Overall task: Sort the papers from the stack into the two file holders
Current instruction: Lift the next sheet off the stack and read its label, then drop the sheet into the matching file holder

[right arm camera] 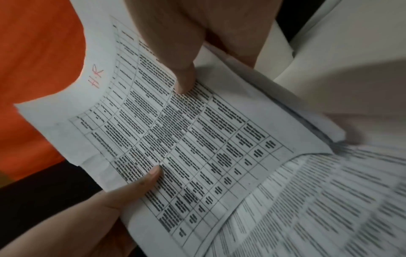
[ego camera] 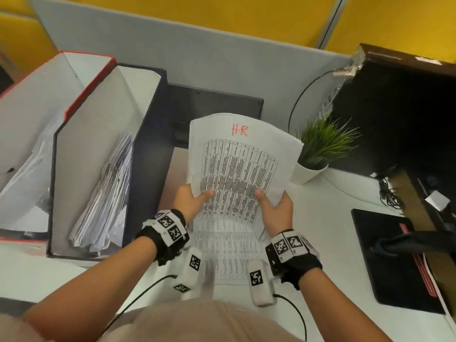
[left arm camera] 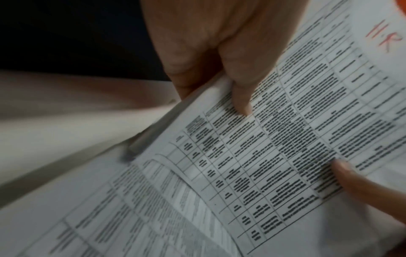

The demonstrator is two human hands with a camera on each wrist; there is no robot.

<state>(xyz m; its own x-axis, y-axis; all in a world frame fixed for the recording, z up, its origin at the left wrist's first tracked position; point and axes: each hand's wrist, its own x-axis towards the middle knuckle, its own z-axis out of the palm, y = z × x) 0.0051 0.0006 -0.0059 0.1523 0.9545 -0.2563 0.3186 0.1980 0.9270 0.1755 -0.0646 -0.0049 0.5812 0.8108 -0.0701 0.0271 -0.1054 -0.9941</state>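
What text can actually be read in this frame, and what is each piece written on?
"H.R" in red handwriting, at the top of the held paper, gripped by the left hand and right hand.
Printed table on that paper: too small and blurred to read.
Sheet on the stack below: blurred, unreadable.
Papers in the dark file holder: unreadable.
Wristband markers: patterns, no words.
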